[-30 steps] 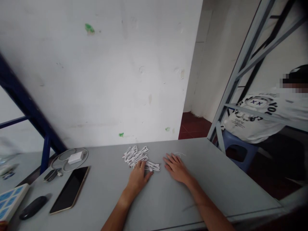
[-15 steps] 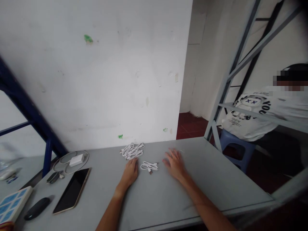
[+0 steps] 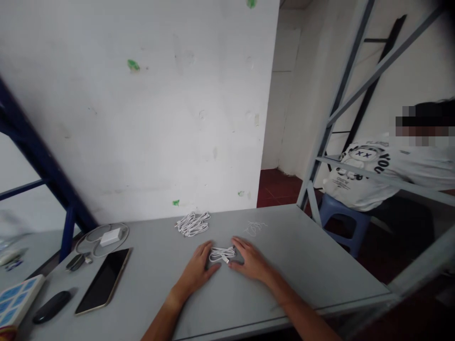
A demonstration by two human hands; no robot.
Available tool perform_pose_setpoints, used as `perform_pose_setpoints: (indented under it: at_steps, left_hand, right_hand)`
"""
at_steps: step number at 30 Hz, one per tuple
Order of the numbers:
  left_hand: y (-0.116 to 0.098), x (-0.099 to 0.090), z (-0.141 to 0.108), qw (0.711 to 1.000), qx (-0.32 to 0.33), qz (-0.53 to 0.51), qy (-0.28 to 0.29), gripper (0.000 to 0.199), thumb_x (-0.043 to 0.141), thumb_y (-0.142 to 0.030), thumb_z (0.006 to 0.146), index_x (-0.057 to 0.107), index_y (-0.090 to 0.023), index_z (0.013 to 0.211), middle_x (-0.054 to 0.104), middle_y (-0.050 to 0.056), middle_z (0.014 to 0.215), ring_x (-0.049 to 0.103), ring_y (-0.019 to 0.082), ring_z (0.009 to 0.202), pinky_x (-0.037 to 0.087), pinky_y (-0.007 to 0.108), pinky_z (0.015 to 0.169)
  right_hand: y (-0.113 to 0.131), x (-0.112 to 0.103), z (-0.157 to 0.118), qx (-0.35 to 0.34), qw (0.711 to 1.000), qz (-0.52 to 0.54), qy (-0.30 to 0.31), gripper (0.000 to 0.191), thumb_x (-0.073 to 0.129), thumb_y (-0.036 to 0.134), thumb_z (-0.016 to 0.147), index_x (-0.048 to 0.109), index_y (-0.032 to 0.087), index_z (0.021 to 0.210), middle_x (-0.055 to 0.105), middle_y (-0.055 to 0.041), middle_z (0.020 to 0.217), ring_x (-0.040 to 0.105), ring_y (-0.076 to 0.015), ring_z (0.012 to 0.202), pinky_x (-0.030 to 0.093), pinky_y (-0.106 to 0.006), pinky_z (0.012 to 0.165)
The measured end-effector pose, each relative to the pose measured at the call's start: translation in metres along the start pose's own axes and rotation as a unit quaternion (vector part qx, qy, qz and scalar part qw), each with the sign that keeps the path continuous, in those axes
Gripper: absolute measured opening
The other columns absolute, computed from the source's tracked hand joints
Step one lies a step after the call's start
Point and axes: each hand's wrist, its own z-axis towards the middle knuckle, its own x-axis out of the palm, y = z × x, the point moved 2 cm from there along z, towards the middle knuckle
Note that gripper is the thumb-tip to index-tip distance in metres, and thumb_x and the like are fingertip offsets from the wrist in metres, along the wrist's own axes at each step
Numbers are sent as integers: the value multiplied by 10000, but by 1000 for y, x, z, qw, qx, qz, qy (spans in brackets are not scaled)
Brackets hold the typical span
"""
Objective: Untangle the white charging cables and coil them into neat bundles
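A coiled white cable lies on the grey table between my hands. My left hand rests at its left side, thumb and fingers apart. On the right side of the coil is my right hand, its thumb and fingers also spread around the end. Neither hand is closed on the cable. Beyond my left hand sits a pile of white cables. Some thin white ties lie behind my right hand.
At the left are a phone, a black mouse, a white charger with its cable and a blue-and-white box. A wall stands behind the table. A person sits beyond the metal frame at the right.
Both hands have come in beside the single coiled cable. My left hand has left the pile's edge, and my right hand has moved off the thin ties, which now show.
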Motion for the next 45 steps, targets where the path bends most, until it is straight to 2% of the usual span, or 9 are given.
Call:
perform_pose_setpoints:
  at_steps: [1, 4, 9, 18, 29, 33, 38, 42, 45]
  left_hand:
    - [3, 0, -6, 1000, -7, 29, 2, 756, 662, -556, 914, 491, -148, 1528, 485, 205, 1593, 473, 360, 1468, 408, 525, 1219]
    - [11, -2, -24, 993, -44, 112, -2, 855, 606, -675, 907, 469, -137, 1557, 426, 210, 1631, 427, 395, 1500, 352, 570, 1243]
    - [13, -4, -36, 982, -60, 178, 29, 890, 495, -730, 938, 432, -128, 1589, 368, 188, 1651, 379, 376, 1528, 319, 557, 1259]
    - [11, -3, -33, 981, -57, 186, 30, 884, 476, -732, 944, 423, -139, 1598, 365, 180, 1652, 375, 371, 1530, 322, 546, 1252]
    - [6, -7, -33, 979, -62, 190, 32, 879, 458, -740, 945, 439, -142, 1588, 376, 175, 1648, 381, 360, 1530, 322, 540, 1254]
    - [7, -6, -33, 979, -68, 188, 42, 909, 438, -746, 950, 419, -103, 1593, 345, 184, 1660, 354, 367, 1542, 302, 553, 1262]
    - [8, -6, -34, 981, -67, 178, 37, 888, 469, -732, 945, 428, -123, 1590, 372, 185, 1655, 365, 373, 1537, 307, 564, 1257]
    - [8, -6, -33, 988, -59, 141, 12, 804, 540, -673, 947, 471, -162, 1563, 444, 178, 1628, 402, 380, 1517, 330, 576, 1248]
    - [5, -4, -26, 996, -32, 80, -21, 663, 574, -551, 978, 503, -192, 1530, 538, 167, 1561, 507, 342, 1444, 423, 530, 1202]
  right_hand:
    - [-5, -2, -5, 10, 1000, -18, 1, 811, 616, 548, 703, 281, 280, 1391, 405, -87, 1446, 369, -306, 1324, 305, -427, 1093]
    - [-13, -4, -15, 22, 998, -62, 14, 917, 619, 597, 662, 204, 276, 1414, 313, -88, 1494, 280, -312, 1371, 231, -448, 1130]
    - [-14, 0, -19, 33, 994, -99, 26, 906, 607, 590, 673, 205, 259, 1415, 247, -89, 1516, 223, -325, 1389, 160, -473, 1144]
    - [-12, 0, -19, 32, 992, -115, 37, 906, 542, 639, 693, 178, 242, 1421, 218, -94, 1525, 200, -315, 1397, 146, -475, 1140]
    - [-11, 0, -19, 32, 993, -108, 21, 899, 577, 622, 676, 219, 250, 1413, 250, -89, 1515, 227, -318, 1389, 162, -470, 1137]
    - [-10, 0, -19, 38, 993, -104, 34, 906, 555, 643, 681, 212, 237, 1415, 232, -103, 1520, 202, -315, 1396, 139, -469, 1139]
    - [-12, 1, -19, 45, 993, -99, 46, 923, 528, 677, 680, 199, 230, 1418, 220, -114, 1524, 182, -310, 1402, 120, -466, 1139]
    - [-12, 0, -17, 40, 996, -81, 17, 852, 566, 662, 670, 320, 252, 1375, 333, -115, 1481, 268, -329, 1366, 157, -480, 1121]
    - [-8, -1, -8, 33, 998, -42, -29, 655, 587, 597, 709, 463, 289, 1273, 523, -89, 1338, 438, -310, 1244, 282, -452, 1056]
